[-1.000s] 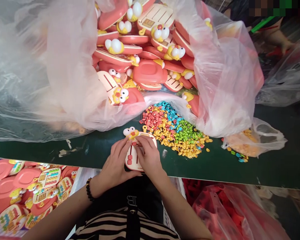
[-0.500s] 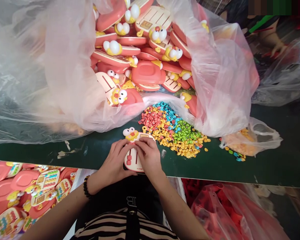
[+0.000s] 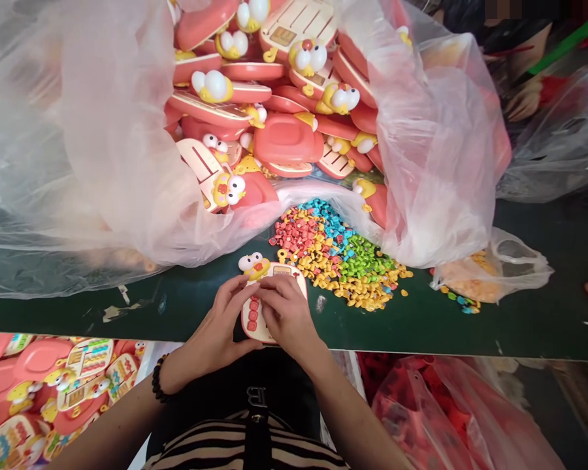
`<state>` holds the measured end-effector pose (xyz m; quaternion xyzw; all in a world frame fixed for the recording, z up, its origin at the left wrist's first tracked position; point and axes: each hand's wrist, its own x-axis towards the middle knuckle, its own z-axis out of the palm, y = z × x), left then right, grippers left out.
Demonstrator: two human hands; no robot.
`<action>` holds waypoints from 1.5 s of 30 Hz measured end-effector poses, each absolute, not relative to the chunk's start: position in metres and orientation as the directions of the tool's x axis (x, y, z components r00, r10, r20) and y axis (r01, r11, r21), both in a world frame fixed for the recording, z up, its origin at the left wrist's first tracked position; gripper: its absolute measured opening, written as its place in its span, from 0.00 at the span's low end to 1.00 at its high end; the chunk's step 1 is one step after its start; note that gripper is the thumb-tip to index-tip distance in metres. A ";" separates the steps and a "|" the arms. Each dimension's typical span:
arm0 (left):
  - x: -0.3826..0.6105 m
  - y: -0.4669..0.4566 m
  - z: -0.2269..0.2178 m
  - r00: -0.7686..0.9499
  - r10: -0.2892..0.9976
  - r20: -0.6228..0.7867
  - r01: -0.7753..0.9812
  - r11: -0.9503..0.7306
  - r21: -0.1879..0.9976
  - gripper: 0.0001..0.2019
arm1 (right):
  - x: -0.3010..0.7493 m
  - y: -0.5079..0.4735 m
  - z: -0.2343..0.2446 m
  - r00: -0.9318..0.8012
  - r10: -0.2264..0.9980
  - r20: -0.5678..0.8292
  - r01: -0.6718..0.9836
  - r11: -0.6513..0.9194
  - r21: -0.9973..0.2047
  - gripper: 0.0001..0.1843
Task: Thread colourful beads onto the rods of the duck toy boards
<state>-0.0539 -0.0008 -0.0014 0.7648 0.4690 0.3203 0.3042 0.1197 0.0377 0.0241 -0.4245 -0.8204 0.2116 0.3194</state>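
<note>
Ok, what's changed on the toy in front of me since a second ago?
The row of red pieces in the toy's left slot has grown longer, upward toward the yellow head. Whether the fingertips hold another piece is hidden. Both the left hand and right hand stayed at the toy; the colored pile looks the same.

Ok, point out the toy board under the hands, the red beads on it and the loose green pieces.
Toy board (image 3: pixel 263 330), head view: lower cream face.
Red beads (image 3: pixel 253 314), head view: a middle bead.
Green pieces (image 3: pixel 365 258), head view: patch middle.
</note>
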 end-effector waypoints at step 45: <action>-0.022 -0.001 -0.006 0.394 0.865 0.311 0.641 -0.502 0.581 0.43 | 0.135 0.003 0.025 -0.448 0.855 0.263 0.743 0.519 -0.423 0.23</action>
